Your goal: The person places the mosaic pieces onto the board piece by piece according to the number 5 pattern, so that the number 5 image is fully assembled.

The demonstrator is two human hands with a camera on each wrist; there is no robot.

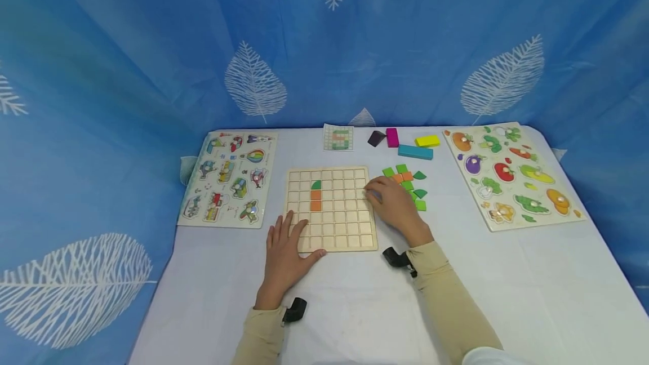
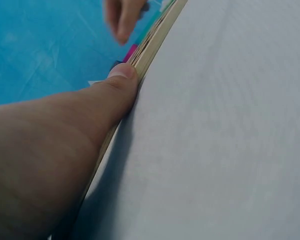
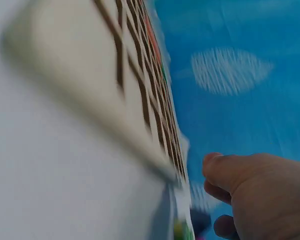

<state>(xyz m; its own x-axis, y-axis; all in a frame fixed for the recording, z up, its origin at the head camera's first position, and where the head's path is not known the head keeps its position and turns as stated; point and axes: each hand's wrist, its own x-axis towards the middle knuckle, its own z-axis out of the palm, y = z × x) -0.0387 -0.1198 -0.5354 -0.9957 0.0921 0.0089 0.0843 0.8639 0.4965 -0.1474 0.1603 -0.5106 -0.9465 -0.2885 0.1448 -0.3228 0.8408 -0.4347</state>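
Note:
A wooden grid board [image 1: 347, 230] lies on the white table. One green quarter-round tile [image 1: 316, 185] and two orange square tiles [image 1: 316, 200] stand in one column of it. My left hand [image 1: 285, 253] rests at its lower left corner, fingers spread over the edge; the left wrist view has the thumb [image 2: 121, 80] pressing along the board's side. Over the right edge hovers my right hand [image 1: 392, 201], its fingers loosely bent, with nothing showing between them in the right wrist view. Loose green and orange tiles [image 1: 421, 205] lie beside it, partly hidden by the hand.
Behind the board lies a pattern card [image 1: 338, 138]. Magenta [image 1: 392, 137], yellow [image 1: 427, 141], teal [image 1: 415, 152] and black blocks [image 1: 376, 138] sit at the back. A vehicle puzzle [image 1: 227, 179] flanks the left, a vegetable puzzle [image 1: 512, 176] the right. A blue curtain [image 1: 405, 44] hangs behind.

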